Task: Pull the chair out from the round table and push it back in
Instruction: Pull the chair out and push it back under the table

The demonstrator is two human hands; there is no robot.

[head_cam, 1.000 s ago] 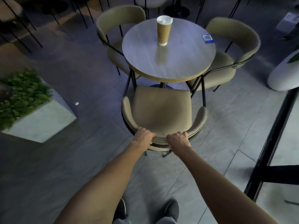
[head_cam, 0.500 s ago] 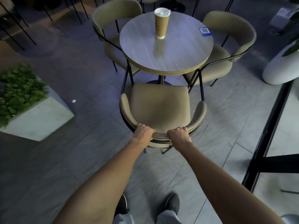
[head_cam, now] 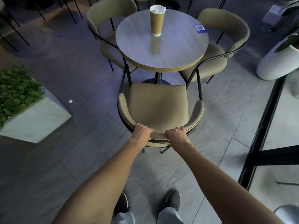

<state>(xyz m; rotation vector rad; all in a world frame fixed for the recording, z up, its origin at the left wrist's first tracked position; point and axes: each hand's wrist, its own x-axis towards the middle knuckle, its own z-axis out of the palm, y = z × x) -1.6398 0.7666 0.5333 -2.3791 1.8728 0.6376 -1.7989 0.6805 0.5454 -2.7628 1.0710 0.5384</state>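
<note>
A tan padded chair (head_cam: 158, 104) with a curved backrest and black metal legs stands in front of me, its whole seat out from under the round grey table (head_cam: 176, 52). My left hand (head_cam: 141, 132) and my right hand (head_cam: 177, 135) both grip the top of the backrest, close together near its middle. A tall paper cup (head_cam: 157, 21) with a white lid stands upright on the table. A small blue QR card (head_cam: 200, 28) lies near the table's right rim.
Two more tan chairs, one left (head_cam: 110, 29) and one right (head_cam: 226, 42), sit tucked at the table's far sides. A white planter with green plants (head_cam: 32, 117) is on the left. A white pot (head_cam: 276, 62) and a black frame (head_cam: 265, 126) stand on the right. My feet (head_cam: 173, 201) are on the tiled floor.
The chair has come back toward me, away from the table; a gap with the table's base now shows before the seat. Both hands have kept their grip on the backrest.
</note>
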